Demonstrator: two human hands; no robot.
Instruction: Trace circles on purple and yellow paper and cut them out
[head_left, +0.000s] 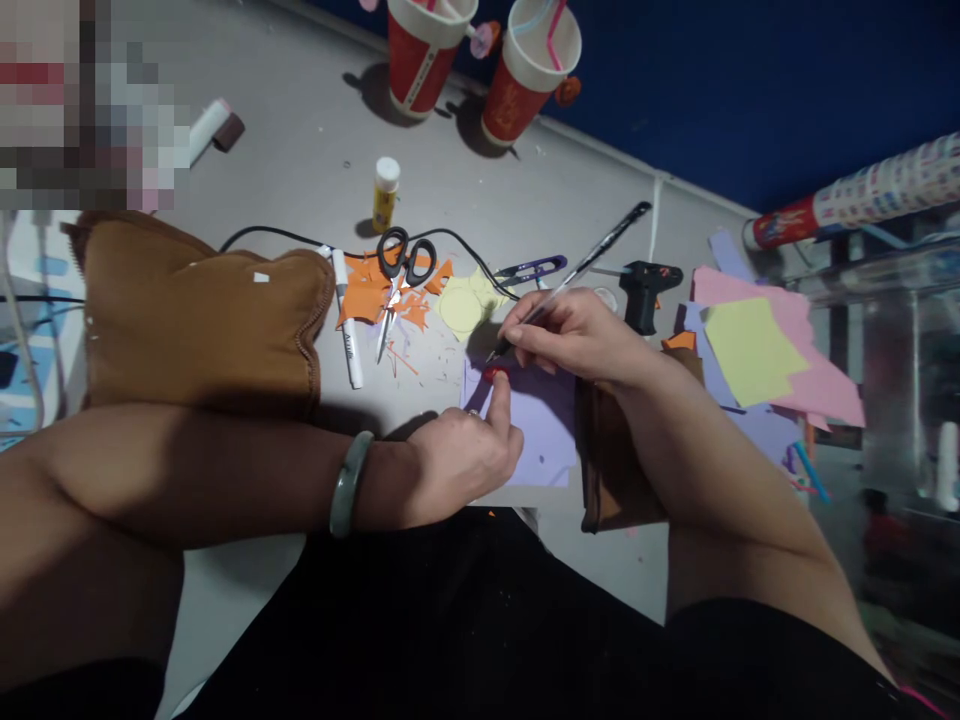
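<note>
My right hand (559,328) is closed around a black-and-clear pen (581,265), its tip down at the upper edge of a sheet of purple paper (544,425). Beside the tip lies a small red round piece (495,374). My left hand (469,450) presses on this piece with its index finger stretched out, while the other fingers are curled in. The fingertip partly covers the red piece. Just beyond the hands is a pale yellow paper (461,308) with a circle outlined on it. I cannot make out any drawn line at the pen tip.
Scissors (401,270) lie on orange paper scraps (364,303), with a white marker (349,335) alongside. A brown pouch (202,320) sits left. Further back stand a glue stick (385,195) and red cups (514,95). A glue gun (643,290) and coloured papers (754,345) lie right.
</note>
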